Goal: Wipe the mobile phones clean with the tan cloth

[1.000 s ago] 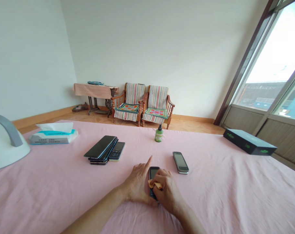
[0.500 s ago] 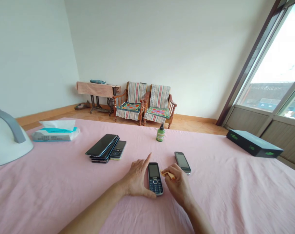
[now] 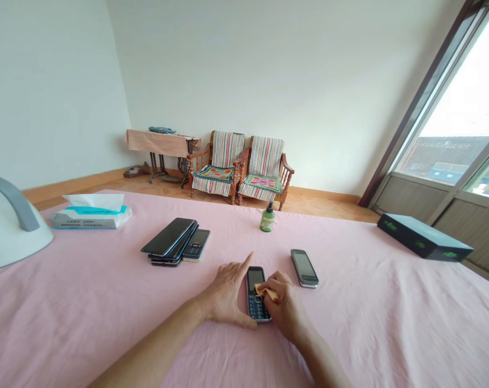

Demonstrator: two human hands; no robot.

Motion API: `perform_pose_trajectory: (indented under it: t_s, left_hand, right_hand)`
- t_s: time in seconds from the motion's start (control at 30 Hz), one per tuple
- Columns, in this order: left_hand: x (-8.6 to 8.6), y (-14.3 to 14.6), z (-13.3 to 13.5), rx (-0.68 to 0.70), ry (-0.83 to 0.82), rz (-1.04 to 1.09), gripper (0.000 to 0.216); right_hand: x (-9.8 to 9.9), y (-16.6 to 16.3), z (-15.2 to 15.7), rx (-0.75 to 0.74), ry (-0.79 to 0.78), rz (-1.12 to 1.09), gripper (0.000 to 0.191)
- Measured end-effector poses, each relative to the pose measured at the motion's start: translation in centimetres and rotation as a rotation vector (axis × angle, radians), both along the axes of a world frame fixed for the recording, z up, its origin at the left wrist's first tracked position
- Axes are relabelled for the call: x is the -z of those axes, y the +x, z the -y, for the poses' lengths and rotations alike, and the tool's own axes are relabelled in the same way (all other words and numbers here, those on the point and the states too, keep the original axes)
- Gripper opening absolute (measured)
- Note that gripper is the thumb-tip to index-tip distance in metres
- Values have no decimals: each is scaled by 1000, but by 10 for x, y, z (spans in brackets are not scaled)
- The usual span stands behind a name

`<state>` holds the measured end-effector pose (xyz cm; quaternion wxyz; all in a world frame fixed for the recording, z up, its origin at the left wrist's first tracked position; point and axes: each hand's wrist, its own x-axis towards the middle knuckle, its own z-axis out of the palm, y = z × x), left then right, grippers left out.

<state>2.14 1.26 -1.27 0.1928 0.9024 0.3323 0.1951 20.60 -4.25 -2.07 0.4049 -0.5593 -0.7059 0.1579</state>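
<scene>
One small, dark, bar-shaped keypad phone (image 3: 256, 313) with a pale, shiny rim lies face up on the wrinkled pink fabric cover (image 3: 369, 318), between the person's two bare hands. The left hand (image 3: 227, 296) is spread wide along its left side, index finger stretched out past the top end and thumb reaching to the lower left corner; whether that thumb presses on the rim cannot be told. The right hand (image 3: 285, 306) has its fingers drawn together, pinching a folded yellow-orange cloth (image 3: 273, 295) against the phone's face, around the lower edge of the screen and the round middle button.

The phone looks light and stiff, with a hard, smooth casing that would probably slide on the fabric under sideways pressure unless braced. Its screen seems the part most easily scratched; the keys should bear firmer rubbing. The best hold is likely by the two long edges or the bottom corners, clear of the glass. The cloth is soft and limp, better bunched between fingertips. Just beyond the right hand lies a silver-grey, rounded touchscreen phone (image 3: 305, 268), its long sides free to grip.
</scene>
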Motion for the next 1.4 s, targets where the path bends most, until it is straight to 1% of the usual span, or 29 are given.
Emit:
perform_pose_trajectory:
  t_s: [0.13, 0.33, 0.5, 0.6, 0.7, 0.87, 1.03, 1.23, 1.4]
  left_hand:
    - [1, 1, 0, -20, 3, -9, 138]
    - [1, 2, 0, -15, -2, 21, 138]
    - [-1, 2, 1, -24, -10, 11, 134]
    - [0, 2, 0, -25, -8, 24, 137]
    - [3, 2, -1, -25, -9, 30, 138]
    - [3, 3, 0, -39, -13, 13, 137]
    - [2, 3, 0, -40, -17, 21, 138]
    - [1, 2, 0, -40, -28, 14, 137]
    - [2, 2, 0, -44, -25, 19, 138]
  right_hand:
    - [-3, -3, 3, 38, 0, 58, 26]
    - [-7, -13, 8, -29, 10, 127, 25]
    - [-10, -8, 8, 56, -26, 175, 21]
    - [-12, -10, 9, 19, -18, 193, 24]
    - [-12, -14, 9, 10, -18, 195, 26]
    - [-8, -14, 8, 144, -69, 177, 18]
    - [-8, -15, 7, 100, -58, 184, 21]
    - [-5, -10, 5, 172, -86, 162, 19]
    - [-5, -14, 5, 116, -72, 162, 23]
